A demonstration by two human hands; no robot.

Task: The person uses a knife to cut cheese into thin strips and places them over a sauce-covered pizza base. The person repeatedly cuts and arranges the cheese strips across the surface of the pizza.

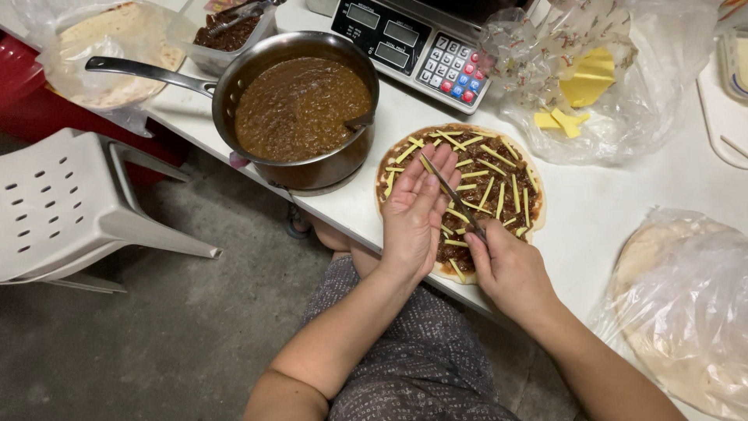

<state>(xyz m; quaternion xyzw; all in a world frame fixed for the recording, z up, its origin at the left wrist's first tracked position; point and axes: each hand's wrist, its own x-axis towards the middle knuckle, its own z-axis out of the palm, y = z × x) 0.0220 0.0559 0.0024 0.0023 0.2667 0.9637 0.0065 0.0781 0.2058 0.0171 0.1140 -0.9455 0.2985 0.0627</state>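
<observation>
A round flatbread lies on the white table, spread with brown sauce and strewn with thin yellow cheese sticks. My left hand hovers palm-up over its near left part, fingers together, with a cheese stick resting at the fingertips. My right hand grips a slim knife whose blade lies across my left palm. A steel saucepan of brown sauce stands just left of the flatbread.
A digital scale sits behind. A clear bag with yellow cheese pieces is at the back right. Bagged flatbreads lie right, more bagged flatbreads lie far left. A white plastic chair stands left on the concrete floor.
</observation>
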